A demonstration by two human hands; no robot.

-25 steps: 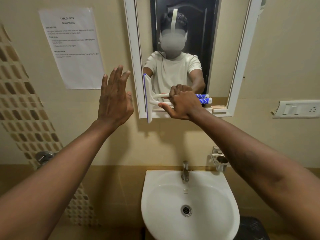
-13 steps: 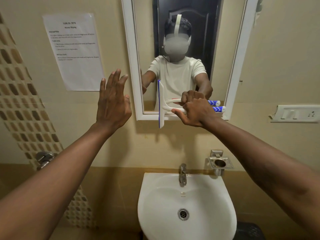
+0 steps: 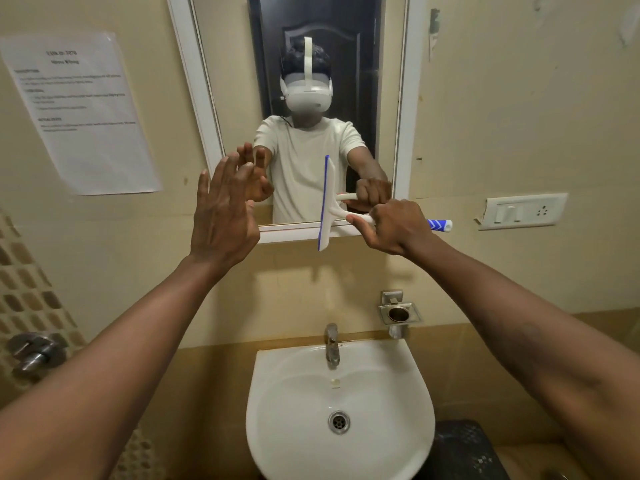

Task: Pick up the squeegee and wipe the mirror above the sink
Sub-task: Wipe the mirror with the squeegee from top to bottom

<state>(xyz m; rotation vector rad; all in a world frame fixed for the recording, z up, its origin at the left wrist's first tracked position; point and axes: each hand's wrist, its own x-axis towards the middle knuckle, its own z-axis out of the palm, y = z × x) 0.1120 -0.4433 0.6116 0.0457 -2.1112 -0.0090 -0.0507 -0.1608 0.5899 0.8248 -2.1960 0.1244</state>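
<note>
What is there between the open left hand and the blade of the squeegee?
In the head view, only the mirror glass and its white lower frame lie between the left hand and the squeegee blade, which the right hand holds upright.

A printed sheet (image 3: pixel 78 114) hangs on the wall left of the left hand. Right of the right hand sits a switch plate (image 3: pixel 523 210); below it, a steel holder (image 3: pixel 399 311) and tap (image 3: pixel 331 345).

The squeegee (image 3: pixel 327 206) is white with a blue blade edge and blue-and-white chevron handle tip. White mirror frame (image 3: pixel 403 98), white sink (image 3: pixel 341 410), beige-and-brown checkered tiles (image 3: pixel 24 299).
</note>
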